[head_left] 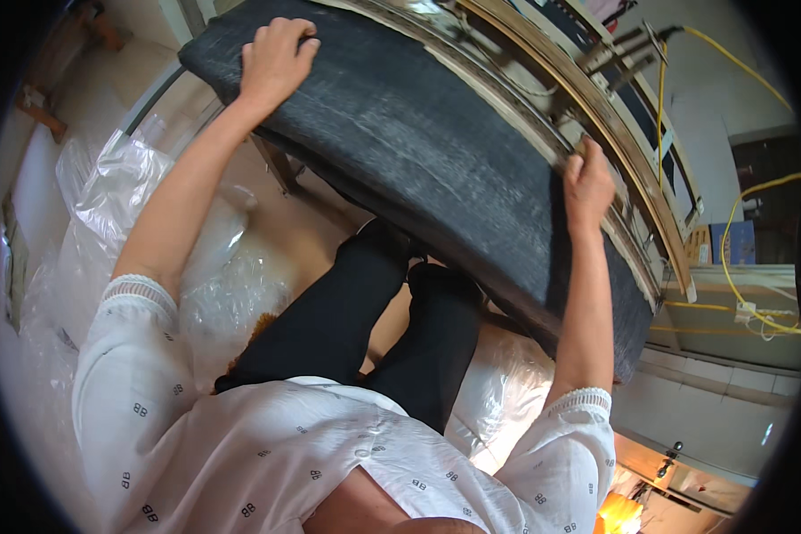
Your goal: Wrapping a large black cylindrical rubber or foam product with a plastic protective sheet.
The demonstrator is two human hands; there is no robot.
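Note:
A long padded worktop edge covered in black cloth (418, 133) runs diagonally in front of me, above my knees. At its far left end my left hand (279, 60) lies on the cloth, holding nothing, with the thumb apart and the fingertips slightly bent. Farther right, my right hand (587, 187) is closed in a fist-like pinch at the back edge of the black cloth, beside the metal rail (498, 89). Whatever its fingers hold, if anything, is hidden.
Behind the cloth runs a machine bed with a wooden bar (596, 98). Yellow cables (730, 214) hang at the right near a blue box (737, 242). Crumpled clear plastic sheeting (129, 191) lies at the left, and a plastic-wrapped bundle (498, 392) sits beside my legs.

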